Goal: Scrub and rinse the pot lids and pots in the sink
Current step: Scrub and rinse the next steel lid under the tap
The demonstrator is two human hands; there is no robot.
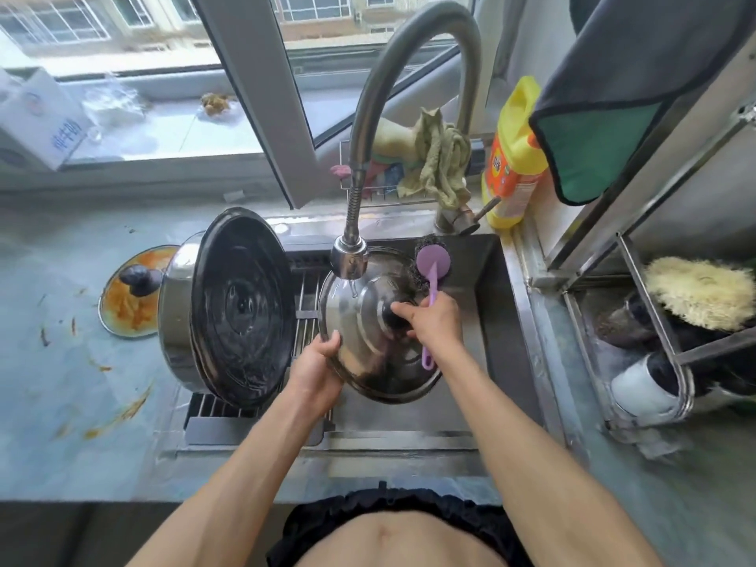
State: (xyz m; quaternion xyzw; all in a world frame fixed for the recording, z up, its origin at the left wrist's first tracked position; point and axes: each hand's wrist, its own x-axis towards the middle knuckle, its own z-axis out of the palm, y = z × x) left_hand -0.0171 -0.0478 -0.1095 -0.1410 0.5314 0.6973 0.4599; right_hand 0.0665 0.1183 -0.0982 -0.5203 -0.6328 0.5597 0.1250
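Steel pot lid (pixel 368 321) held tilted over the sink (pixel 487 288), beneath the spray head of the curved tap (pixel 349 259); a thin stream of water falls onto its far part. The left hand (pixel 317 364) grips the lid's near-left rim, thumb on top. The right hand (pixel 431 321) is curled around the handle of a purple scrubbing brush (pixel 433 263), whose dark bristle head lies past the lid's far-right edge; the fingertips of this hand touch the black knob at the lid's centre. Left of the lid, a large pot (pixel 229 308) lies on its side on a drying rack (pixel 307 313) across the sink's left part, its dark inside facing right. Farther left, a glass lid (pixel 131 292) smeared with orange residue lies on the stained counter (pixel 61 362). Far right of the tap stand a yellow detergent bottle (pixel 513 157) and a crumpled green rag (pixel 439 157); a metal shelf rack (pixel 654 321) occupies the right side.
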